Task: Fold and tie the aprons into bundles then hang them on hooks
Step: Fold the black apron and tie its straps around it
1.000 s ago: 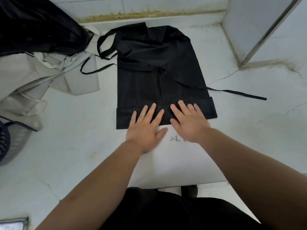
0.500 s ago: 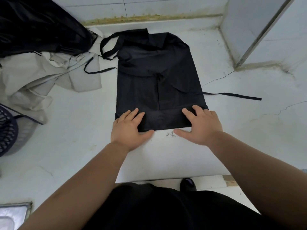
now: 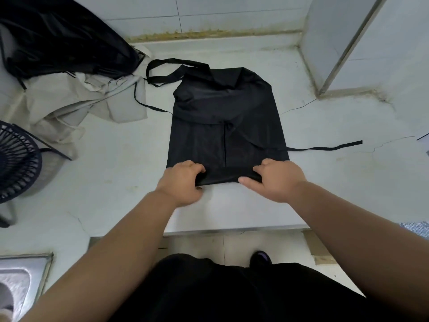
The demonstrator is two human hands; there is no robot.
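My left hand [image 3: 183, 182] and right hand [image 3: 276, 180] both grip the near hem of the black fabric apron [image 3: 227, 117], fingers curled over a rolled band of cloth, thumbs at its near side. The two hands sit at the hem's two corners, apart from each other. The rest of the apron lies flat on the pale, cracked stone counter [image 3: 348, 182], folded into a narrow panel running away from me.

One thin black tie strap [image 3: 325, 148] trails off to the right across bare counter. The black neck loop [image 3: 167, 63] sprawls at the far left corner and touches the crumpled beige cloth pile [image 3: 76, 101]. A heap of dark shiny fabric [image 3: 58, 36] sits on that pile, against the tiled wall. A black wire basket [image 3: 18, 161] stands at the left edge.

The counter's front edge [image 3: 232, 228] runs near my wrists. A grey upright panel [image 3: 348, 43] closes the far right corner. Open counter lies right of the apron and between it and the basket. A steel sink [image 3: 21, 275] shows at lower left.
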